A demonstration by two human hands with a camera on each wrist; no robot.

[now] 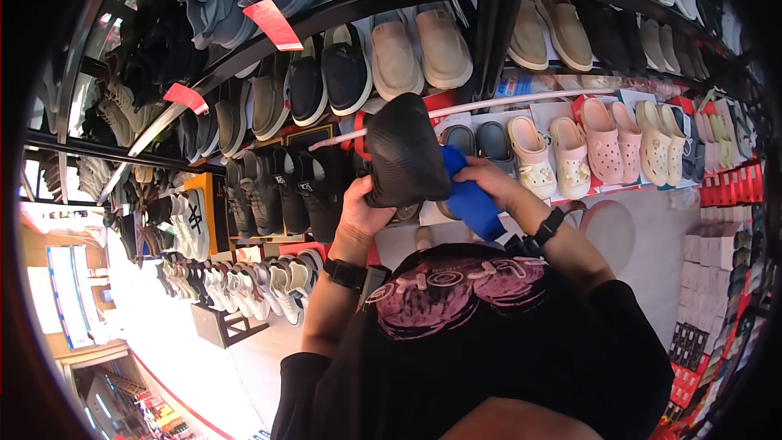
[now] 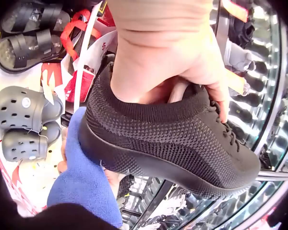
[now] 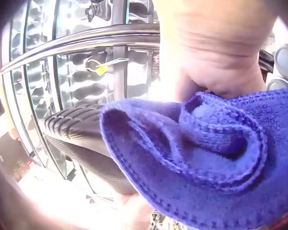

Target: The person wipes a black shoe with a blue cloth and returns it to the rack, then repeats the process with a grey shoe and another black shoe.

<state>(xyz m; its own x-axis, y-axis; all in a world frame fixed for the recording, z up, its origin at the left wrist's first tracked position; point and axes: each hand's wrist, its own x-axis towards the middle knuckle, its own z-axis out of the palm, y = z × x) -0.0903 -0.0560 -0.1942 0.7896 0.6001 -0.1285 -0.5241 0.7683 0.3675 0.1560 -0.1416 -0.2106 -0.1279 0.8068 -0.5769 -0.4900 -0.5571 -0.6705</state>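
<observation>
A black knit lace-up sneaker (image 1: 407, 151) is held up in front of the chest, its ribbed sole facing the head camera. My left hand (image 1: 362, 208) grips it at the collar; in the left wrist view the fingers of that hand (image 2: 168, 57) go into the shoe's opening, partly hidden. My right hand (image 1: 489, 183) holds a blue cloth (image 1: 476, 212) at the sneaker's heel end. The right wrist view shows the cloth (image 3: 206, 191) bunched and folded below the hand (image 3: 216, 52), overlapping the sole (image 3: 77, 127).
Shelves of shoes surround the hands. Beige slip-ons (image 1: 444, 45) line the rack above, and pink clogs (image 1: 603, 143) stand among others at right. A thin pale pole (image 1: 529, 99) runs behind the sneaker. Stacked shoeboxes (image 1: 705, 277) rise at far right; a low stool (image 1: 224, 324) stands at left.
</observation>
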